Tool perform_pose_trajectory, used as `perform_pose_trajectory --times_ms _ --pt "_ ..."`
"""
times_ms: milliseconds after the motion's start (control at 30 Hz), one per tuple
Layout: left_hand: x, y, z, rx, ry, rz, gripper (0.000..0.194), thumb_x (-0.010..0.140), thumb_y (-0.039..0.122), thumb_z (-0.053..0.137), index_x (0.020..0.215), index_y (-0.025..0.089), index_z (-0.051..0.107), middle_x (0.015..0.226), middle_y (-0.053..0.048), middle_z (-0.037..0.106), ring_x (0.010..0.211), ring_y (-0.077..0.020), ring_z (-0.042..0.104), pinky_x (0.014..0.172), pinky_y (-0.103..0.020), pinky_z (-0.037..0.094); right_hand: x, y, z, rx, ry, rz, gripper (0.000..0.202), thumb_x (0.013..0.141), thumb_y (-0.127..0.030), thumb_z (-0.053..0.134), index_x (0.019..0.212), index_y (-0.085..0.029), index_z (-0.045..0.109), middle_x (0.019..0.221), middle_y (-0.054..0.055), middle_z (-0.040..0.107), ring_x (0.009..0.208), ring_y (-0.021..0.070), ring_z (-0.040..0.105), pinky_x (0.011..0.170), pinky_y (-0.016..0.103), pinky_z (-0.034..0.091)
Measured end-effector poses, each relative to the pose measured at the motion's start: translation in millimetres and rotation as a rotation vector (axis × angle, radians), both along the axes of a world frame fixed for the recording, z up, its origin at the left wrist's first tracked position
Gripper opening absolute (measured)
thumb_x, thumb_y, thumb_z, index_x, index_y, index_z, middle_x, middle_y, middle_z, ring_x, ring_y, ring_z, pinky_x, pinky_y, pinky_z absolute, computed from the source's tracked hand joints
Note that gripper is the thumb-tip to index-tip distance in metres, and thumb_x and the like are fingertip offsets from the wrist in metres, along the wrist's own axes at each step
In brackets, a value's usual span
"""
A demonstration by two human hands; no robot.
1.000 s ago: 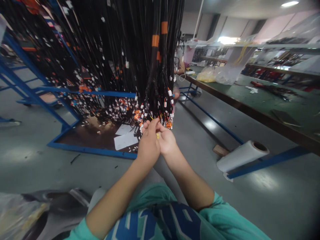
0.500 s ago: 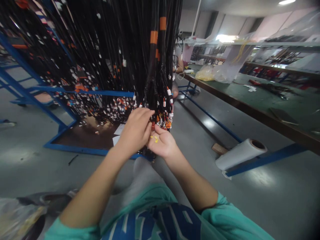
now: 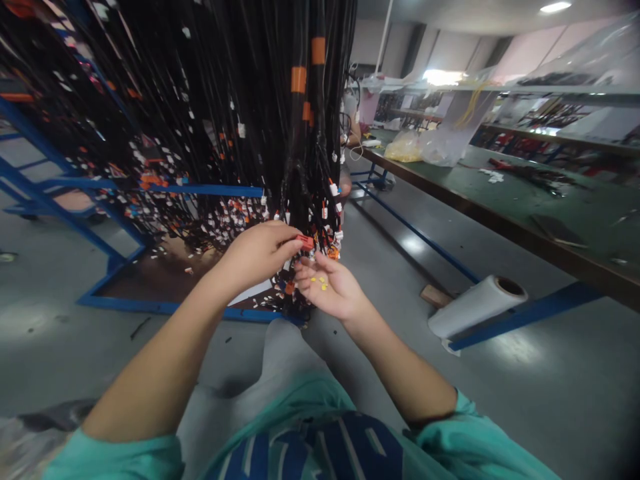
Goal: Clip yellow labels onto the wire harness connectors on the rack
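Observation:
My left hand [image 3: 263,253] pinches a red plastic connector [image 3: 305,242] between thumb and fingers, at the lower end of the hanging wire harnesses [image 3: 300,153]. Just below and to the right, my right hand [image 3: 330,290] is turned palm up and cupped. Several small yellow pieces [image 3: 323,287] lie in its palm; their exact kind is too small to tell. The right thumb and fingertips come close to the red connector, and I cannot tell whether they touch it. Behind both hands hang black-sleeved wires ending in white and orange connectors [image 3: 334,253].
A blue metal rack [image 3: 175,309] carries the harnesses on the left. On the right stands a green-topped workbench [image 3: 510,183] with plastic bags [image 3: 425,147] on it. Below it, a white film roll [image 3: 477,307] leans on a blue leg. Another person [image 3: 353,130] is partly hidden behind the harnesses.
The red connector shows more clearly in my left hand, which has shifted slightly left. My right hand has drawn a little apart, its palm with the yellow pieces more exposed. The view has shifted slightly.

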State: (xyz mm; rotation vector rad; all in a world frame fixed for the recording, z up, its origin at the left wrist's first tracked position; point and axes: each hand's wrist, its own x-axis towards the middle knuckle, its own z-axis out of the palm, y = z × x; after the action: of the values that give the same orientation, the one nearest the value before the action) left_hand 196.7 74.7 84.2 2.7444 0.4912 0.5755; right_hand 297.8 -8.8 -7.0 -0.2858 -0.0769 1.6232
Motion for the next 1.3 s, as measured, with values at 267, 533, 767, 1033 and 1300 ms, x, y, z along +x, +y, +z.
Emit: perform_pose_trajectory --times_ms 267,533,767,1033,1300 --pt "-23 6 -27.2 -0.805 -0.450 -0.078 0.029 0.069 0.032 0.072 0.096 0.022 0.072 0.093 -0.006 0.068 0.069 -0.0126 0.058 0.061 -0.024 0.047 -3 -12 -75.5 -0.048 -0.363 0.121 0.013 0.079 -0.010 0.062 0.091 -0.006 0.062 0.072 0.007 0.066 0.046 0.0039 0.052 0.041 0.011 0.042" --pt "-14 3 -40.3 -1.050 -0.575 -0.191 0.020 0.062 0.021 0.076 0.078 0.018 0.065 0.070 0.001 0.061 0.058 -0.0098 0.058 0.059 -0.023 0.050 -1 -13 -96.9 -0.183 -0.358 0.166 0.013 0.079 -0.020 0.064 0.083 -0.008 0.063 0.057 -0.001 0.058 0.040 0.0034 0.049 0.036 0.011 0.038" --pt "-10 5 -45.9 -1.085 -0.610 -0.149 0.023 0.061 0.020 0.076 0.078 0.016 0.061 0.074 0.001 0.061 0.060 -0.0097 0.061 0.060 -0.023 0.053 19 -20 -57.8 0.123 -0.320 0.171 0.036 0.066 -0.007 0.069 0.102 -0.007 0.063 0.088 0.008 0.070 0.072 0.0104 0.068 0.064 0.014 0.054" --pt "-5 11 -50.9 -1.082 -0.580 -0.173 0.023 0.062 0.019 0.075 0.079 0.017 0.060 0.074 0.002 0.061 0.060 -0.0105 0.062 0.059 -0.024 0.053 12 -14 -47.9 0.180 -0.373 0.100 0.030 0.067 -0.038 0.076 0.073 -0.012 0.061 0.049 -0.004 0.057 0.029 0.0025 0.038 0.028 0.011 0.030" --pt "1 4 -56.6 -0.857 -0.590 -0.016 0.020 0.058 0.018 0.071 0.075 0.016 0.062 0.081 -0.002 0.063 0.073 -0.0129 0.060 0.070 -0.027 0.050 15 -20 -20.6 0.183 -0.312 0.108 0.032 0.067 -0.030 0.078 0.087 -0.009 0.066 0.059 -0.005 0.041 0.047 -0.0014 0.036 0.043 0.008 0.030"
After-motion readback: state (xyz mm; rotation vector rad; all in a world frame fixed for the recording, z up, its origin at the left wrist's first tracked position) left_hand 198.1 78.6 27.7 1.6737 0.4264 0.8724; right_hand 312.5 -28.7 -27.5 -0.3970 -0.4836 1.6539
